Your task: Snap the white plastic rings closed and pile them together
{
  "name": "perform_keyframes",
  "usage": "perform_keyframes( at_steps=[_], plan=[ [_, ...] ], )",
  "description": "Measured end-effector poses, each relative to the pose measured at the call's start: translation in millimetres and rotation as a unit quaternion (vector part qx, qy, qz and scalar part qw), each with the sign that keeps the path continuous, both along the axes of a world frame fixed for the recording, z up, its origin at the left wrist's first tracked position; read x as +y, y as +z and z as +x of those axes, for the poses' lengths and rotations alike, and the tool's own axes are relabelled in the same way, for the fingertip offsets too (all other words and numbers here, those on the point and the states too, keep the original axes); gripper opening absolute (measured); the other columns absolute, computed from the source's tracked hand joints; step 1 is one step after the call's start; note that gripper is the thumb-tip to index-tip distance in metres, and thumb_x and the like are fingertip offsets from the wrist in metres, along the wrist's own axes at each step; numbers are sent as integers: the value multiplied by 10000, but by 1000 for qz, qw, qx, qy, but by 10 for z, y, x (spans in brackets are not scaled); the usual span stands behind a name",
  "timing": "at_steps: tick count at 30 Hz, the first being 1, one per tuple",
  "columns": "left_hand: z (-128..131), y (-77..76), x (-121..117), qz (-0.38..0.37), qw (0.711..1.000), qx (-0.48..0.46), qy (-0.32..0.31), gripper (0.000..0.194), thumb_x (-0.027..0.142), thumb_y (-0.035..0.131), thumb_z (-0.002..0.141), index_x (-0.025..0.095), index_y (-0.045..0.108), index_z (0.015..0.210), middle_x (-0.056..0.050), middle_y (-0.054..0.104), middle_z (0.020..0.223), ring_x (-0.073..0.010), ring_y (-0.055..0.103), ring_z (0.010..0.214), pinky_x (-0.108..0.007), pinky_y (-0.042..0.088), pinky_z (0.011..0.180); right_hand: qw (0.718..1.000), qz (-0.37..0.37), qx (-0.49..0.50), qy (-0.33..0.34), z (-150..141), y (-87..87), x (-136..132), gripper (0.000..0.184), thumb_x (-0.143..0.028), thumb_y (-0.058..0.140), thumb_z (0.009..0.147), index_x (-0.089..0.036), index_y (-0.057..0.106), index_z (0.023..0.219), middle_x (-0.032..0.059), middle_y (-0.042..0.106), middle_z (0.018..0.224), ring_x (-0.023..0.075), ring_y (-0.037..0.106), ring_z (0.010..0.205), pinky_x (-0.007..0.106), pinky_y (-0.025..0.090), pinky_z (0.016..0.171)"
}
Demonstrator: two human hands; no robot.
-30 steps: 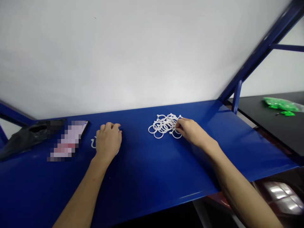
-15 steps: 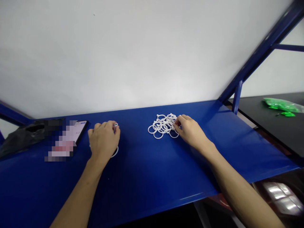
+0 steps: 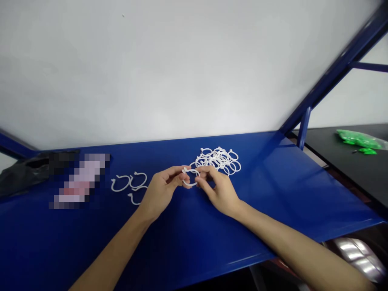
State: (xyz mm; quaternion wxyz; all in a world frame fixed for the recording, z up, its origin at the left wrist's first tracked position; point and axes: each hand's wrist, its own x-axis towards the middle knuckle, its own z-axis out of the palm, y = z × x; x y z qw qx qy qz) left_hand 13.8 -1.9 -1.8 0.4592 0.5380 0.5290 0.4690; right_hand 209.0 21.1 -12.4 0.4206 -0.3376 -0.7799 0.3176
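One white plastic ring (image 3: 190,184), gripped from two sides

In the head view, the left hand (image 3: 156,196) pinches this ring by its knobbed side between thumb and fingers, while the right hand (image 3: 221,190) pinches the opposite side. The ring sits between the two sets of fingertips, over the blue tabletop (image 3: 188,242). Just beyond the right hand lies a heap of similar rings (image 3: 221,157), overlapping one another. Just left of the left hand, partly hidden by it, are several more rings (image 3: 131,184), their loops apparently open.

The step in hand looks like two-handed work at the knobbed end; whether that loop is joined is too small to tell. The next move seems to call for steady, opposed pinches, lest the thin loop twist.
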Motion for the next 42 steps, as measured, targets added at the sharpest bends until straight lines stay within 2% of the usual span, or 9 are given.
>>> perform_keyframes(
  at_steps=[7, 13, 16, 19, 22, 28, 31, 38, 42],
  plan=[
    [113, 20, -72, 83, 994, 66, 32, 385, 492, 608, 901, 248, 724, 1175, -18, 758, 826, -172, 709, 725, -317, 597, 732, 996, 82, -26, 17, 0, -7, -4, 308, -206, 457, 1025, -208, 580, 1307, 71, 718, 1072, 146, 686, 894, 294, 563, 817],
    [134, -48, -85, 171, 972, 156, 51, 301, 309, 537, 953, 249, 718, 1185, -5, 718, 790, -133, 682, 689, -250, 566, 660, 988, 117, -94, 46, 51, -34, -23, 361, -208, 378, 1048, -175, 562, 1357, 68, 674, 885, 150, 627, 727, 295, 550, 678],
    [207, -73, -136, 215, 957, 193, 28, 318, 223, 514, 954, 249, 705, 1208, 6, 700, 777, -109, 653, 660, -231, 558, 681, 984, 127, -116, 46, 88, -38, 5, 348, -185, 361, 1044, -157, 601, 1294, 57, 641, 825, 148, 589, 678, 286, 521, 642],
    [340, -68, -213, 241, 946, 215, 14, 331, 212, 536, 940, 232, 690, 1232, -2, 696, 790, -118, 651, 695, -238, 553, 715, 978, 141, -141, 63, 106, -63, 50, 311, -159, 358, 1029, -149, 668, 1059, 54, 623, 801, 151, 565, 682, 279, 499, 642],
    [428, -31, -254, 228, 949, 217, 33, 317, 221, 538, 935, 231, 693, 1212, -17, 715, 847, -131, 656, 718, -257, 551, 733, 976, 142, -150, 70, 98, -97, 82, 296, -158, 370, 1022, -162, 658, 953, 59, 640, 822, 156, 583, 729, 276, 500, 676],
    [311, 38, -177, 133, 979, 150, 39, 108, 305, 608, 890, 224, 672, 858, 22, 713, 714, -129, 660, 612, -240, 509, 607, 994, 80, -72, 6, 57, -74, 88, 216, -228, 469, 1013, -204, 655, 1120, 62, 735, 964, 164, 696, 841, 299, 551, 782],
    [232, 29, -135, 117, 984, 134, 31, 116, 287, 612, 869, 223, 656, 783, 31, 700, 658, -127, 658, 585, -229, 489, 571, 999, 31, -41, -6, 70, -43, 90, 145, -265, 537, 991, -207, 670, 1000, 28, 742, 867, 151, 709, 763, 272, 560, 737],
    [178, -18, -88, 131, 978, 161, 22, 166, 366, 627, 873, 232, 699, 808, 11, 733, 740, -137, 651, 618, -256, 510, 610, 997, 42, -50, 46, 152, 55, 131, 124, -249, 562, 989, -196, 668, 952, 27, 745, 917, 135, 696, 777, 250, 535, 724],
    [18, 16, -9, 189, 939, 281, 55, 227, 402, 572, 923, 269, 721, 1031, -8, 752, 911, -156, 655, 723, -308, 530, 762, 988, 79, -132, -4, 274, 193, 242, 94, -227, 596, 967, -182, 671, 932, 42, 710, 904, 149, 660, 796, 271, 512, 742]
  ],
)
